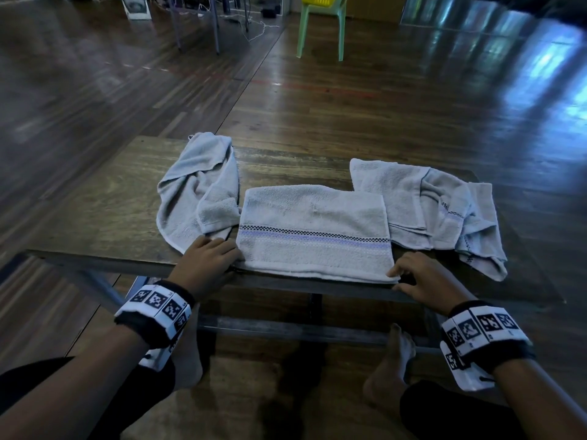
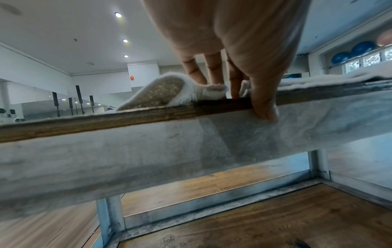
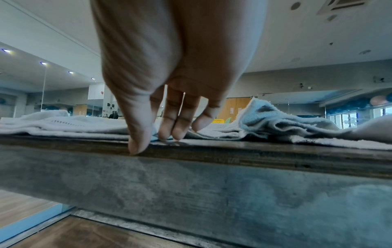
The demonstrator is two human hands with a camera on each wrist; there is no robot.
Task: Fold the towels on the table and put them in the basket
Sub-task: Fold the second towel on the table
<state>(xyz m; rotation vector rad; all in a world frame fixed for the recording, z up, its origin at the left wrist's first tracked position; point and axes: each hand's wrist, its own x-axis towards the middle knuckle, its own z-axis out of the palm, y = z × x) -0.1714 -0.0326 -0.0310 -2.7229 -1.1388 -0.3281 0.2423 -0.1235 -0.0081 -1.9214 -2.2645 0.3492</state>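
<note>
Three pale grey towels lie on the low wooden table [image 1: 95, 217]. The middle towel [image 1: 314, 230] is folded flat, with a purple and checked stripe across it. My left hand [image 1: 228, 257] rests at its near left corner, fingers straight on the table top [image 2: 233, 90], thumb over the table's edge. My right hand [image 1: 400, 277] touches its near right corner with relaxed fingertips [image 3: 167, 134], thumb on the edge. Neither hand holds cloth. A crumpled towel [image 1: 197, 192] lies to the left and another [image 1: 444, 211] to the right. A yellow basket [image 1: 317, 0] sits far off on a green chair [image 1: 320, 30].
My bare feet [image 1: 390, 369] rest on the floor under the table, between its metal frame bars [image 1: 286, 328]. Wooden floor stretches between the table and the chair. Metal table legs and cables [image 1: 254, 27] stand at the far left back.
</note>
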